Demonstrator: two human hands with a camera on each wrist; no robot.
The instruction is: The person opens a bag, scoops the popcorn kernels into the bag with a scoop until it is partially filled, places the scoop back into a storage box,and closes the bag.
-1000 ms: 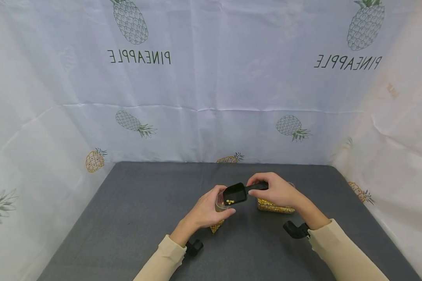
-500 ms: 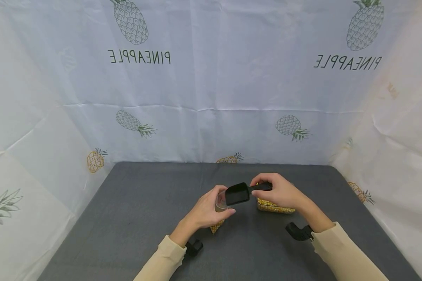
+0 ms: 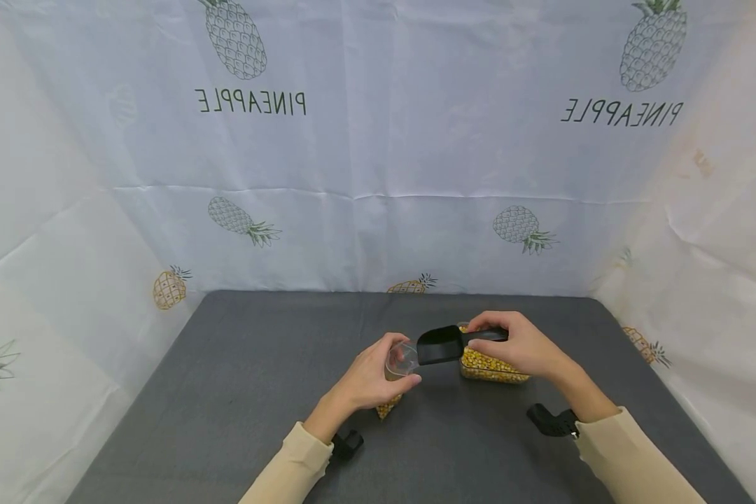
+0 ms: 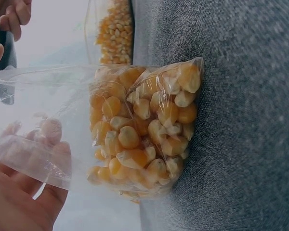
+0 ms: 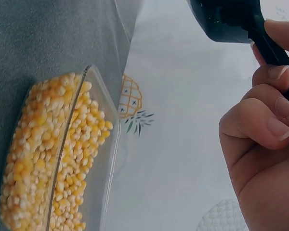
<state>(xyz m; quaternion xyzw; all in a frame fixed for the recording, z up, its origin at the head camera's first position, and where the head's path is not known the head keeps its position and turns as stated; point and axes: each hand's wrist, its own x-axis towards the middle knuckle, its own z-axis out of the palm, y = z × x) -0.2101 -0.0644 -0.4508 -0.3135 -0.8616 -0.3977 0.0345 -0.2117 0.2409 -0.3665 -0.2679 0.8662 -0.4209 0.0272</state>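
My left hand [image 3: 373, 374] holds a clear plastic bag [image 4: 77, 91] by its upper part, keeping the mouth spread. Yellow corn kernels [image 4: 135, 130] fill the bag's lower part, which stands on the table. My right hand [image 3: 519, 344] grips the handle of a black scoop [image 3: 439, 344]. The scoop is in the air just right of the bag's mouth, and its bowl shows no kernels in the head view. Below the right hand is a clear rectangular container [image 5: 106, 173] with many corn kernels in it, partly covered by that hand in the head view.
A dark grey tabletop [image 3: 277, 364] lies under everything. White pineapple-print cloth [image 3: 378, 140] hangs behind it and along both sides. Black wrist mounts [image 3: 551, 421] sit below both wrists.
The last kernels have left the scoop's bowl at the bag's mouth. My right hand has moved the scoop to the right, away from the bag. The left hand stays put.
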